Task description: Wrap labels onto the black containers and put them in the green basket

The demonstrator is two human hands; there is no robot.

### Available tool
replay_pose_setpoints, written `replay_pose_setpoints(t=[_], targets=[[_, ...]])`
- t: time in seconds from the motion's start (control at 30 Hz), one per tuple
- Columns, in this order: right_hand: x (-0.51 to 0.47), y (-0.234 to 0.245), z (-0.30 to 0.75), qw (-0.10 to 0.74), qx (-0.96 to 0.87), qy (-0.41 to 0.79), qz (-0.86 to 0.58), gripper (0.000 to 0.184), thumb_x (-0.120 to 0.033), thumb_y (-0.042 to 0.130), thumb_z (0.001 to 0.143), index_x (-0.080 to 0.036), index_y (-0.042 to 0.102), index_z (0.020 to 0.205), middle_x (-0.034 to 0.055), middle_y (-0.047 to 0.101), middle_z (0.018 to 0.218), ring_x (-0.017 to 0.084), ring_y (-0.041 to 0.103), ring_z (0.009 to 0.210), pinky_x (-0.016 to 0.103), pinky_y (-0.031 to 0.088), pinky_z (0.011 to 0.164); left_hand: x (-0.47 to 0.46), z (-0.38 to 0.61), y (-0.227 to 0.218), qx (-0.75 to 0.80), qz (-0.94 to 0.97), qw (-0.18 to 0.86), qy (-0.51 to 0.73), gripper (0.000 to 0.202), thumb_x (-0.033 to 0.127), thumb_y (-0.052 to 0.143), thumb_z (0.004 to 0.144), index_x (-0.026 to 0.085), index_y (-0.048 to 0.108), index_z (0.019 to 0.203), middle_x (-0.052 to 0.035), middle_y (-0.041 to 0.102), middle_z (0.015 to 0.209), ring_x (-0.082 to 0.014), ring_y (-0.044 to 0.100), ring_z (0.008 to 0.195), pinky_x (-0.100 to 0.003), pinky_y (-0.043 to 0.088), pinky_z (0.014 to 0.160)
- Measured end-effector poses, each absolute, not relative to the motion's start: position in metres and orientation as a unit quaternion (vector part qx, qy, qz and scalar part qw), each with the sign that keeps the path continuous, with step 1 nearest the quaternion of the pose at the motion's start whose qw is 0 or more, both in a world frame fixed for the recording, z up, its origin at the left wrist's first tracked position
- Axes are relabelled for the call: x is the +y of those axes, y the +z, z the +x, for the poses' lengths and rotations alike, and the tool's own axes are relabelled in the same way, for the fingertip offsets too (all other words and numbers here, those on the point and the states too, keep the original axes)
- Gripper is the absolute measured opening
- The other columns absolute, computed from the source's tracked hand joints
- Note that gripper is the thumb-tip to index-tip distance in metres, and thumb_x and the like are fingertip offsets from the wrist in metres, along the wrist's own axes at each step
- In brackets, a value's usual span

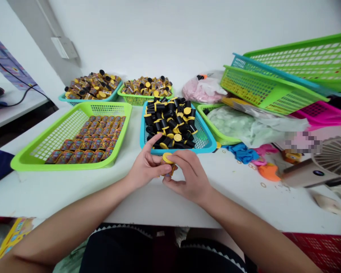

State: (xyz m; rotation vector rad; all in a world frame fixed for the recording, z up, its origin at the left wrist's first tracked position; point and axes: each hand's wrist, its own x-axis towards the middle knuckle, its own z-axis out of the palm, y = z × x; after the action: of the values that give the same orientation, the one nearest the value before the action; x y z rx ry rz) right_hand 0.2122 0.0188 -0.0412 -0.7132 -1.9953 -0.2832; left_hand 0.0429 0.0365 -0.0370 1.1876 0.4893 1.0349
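From the head view, the person's left hand [144,165] and right hand [187,176] meet above the white surface [74,197], near its front edge. Between them sits a small labelled canister [168,170]. The left grip wraps its side while the right grip comes over the top, closed on a smooth yellow cap [167,157]. It looks as if one hand steadies the body while the other bears on the cap, though the fingers hide most of it.

Just ahead, a blue plastic mesh basket [177,151] holds a loose heap of black cylinders with yellow discs among them. To its left, a lime-green mesh basket [22,162] keeps printed canisters in tidy rows, which suits counting. Two further baskets along the back edge hold mixed canisters.
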Motion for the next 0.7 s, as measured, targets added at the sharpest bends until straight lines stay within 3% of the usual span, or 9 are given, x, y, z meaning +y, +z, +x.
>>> replay_pose_setpoints(t=[0.1, 0.23, 0.33, 0.5, 0.7], targets=[[0.021, -0.044, 0.212, 0.464, -0.822, -0.154, -0.291, 0.055, -0.015, 0.059, 0.079, -0.022, 0.048, 0.132, 0.0093, 0.064, 0.105, 0.026, 0.06, 0.101, 0.046, 0.053, 0.088, 0.035, 0.045, -0.035, 0.25, 0.536, 0.654, 0.472, 0.116, 0.027, 0.081, 0.074, 0.021, -0.003, 0.154, 0.0051, 0.07, 0.066, -0.0099, 0.062, 0.052, -0.019, 0.048, 0.053], [0.025, -0.048, 0.214, 0.454, -0.817, -0.186, -0.302, 0.048, -0.016, 0.06, 0.082, -0.026, 0.049, 0.128, 0.0081, 0.065, 0.103, 0.027, 0.061, 0.1, 0.05, 0.054, 0.091, 0.032, 0.048, -0.03, 0.262, 0.545, 0.625, 0.494, 0.108, 0.023, 0.081, 0.074, 0.022, 0.007, 0.152, 0.0033, 0.072, 0.074, -0.0095, 0.063, 0.06, -0.022, 0.052, 0.064], [0.024, -0.046, 0.215, 0.471, -0.824, -0.173, -0.263, 0.051, -0.019, 0.065, 0.083, -0.024, 0.046, 0.13, 0.0093, 0.064, 0.104, 0.026, 0.064, 0.1, 0.047, 0.059, 0.087, 0.033, 0.045, -0.027, 0.214, 0.566, 0.648, 0.462, 0.097, 0.018, 0.081, 0.072, 0.022, 0.02, 0.148, -0.0002, 0.073, 0.083, -0.0101, 0.065, 0.068, -0.021, 0.051, 0.069], [0.017, -0.04, 0.215, 0.496, -0.825, -0.168, -0.213, 0.059, -0.018, 0.068, 0.082, -0.016, 0.044, 0.137, 0.0134, 0.065, 0.106, 0.025, 0.066, 0.104, 0.042, 0.064, 0.083, 0.036, 0.033, -0.022, 0.123, 0.581, 0.701, 0.395, 0.087, 0.012, 0.079, 0.075, 0.027, 0.027, 0.143, 0.0004, 0.071, 0.084, -0.0114, 0.068, 0.072, -0.02, 0.051, 0.067], [0.006, -0.028, 0.207, 0.484, -0.839, -0.196, -0.154, 0.053, -0.02, 0.064, 0.087, -0.008, 0.046, 0.135, 0.0162, 0.069, 0.107, 0.023, 0.066, 0.111, 0.034, 0.064, 0.087, 0.022, 0.016, -0.017, 0.086, 0.58, 0.716, 0.377, 0.074, 0.014, 0.08, 0.076, 0.026, 0.038, 0.135, 0.0004, 0.069, 0.084, -0.0103, 0.067, 0.074, -0.019, 0.051, 0.069]])
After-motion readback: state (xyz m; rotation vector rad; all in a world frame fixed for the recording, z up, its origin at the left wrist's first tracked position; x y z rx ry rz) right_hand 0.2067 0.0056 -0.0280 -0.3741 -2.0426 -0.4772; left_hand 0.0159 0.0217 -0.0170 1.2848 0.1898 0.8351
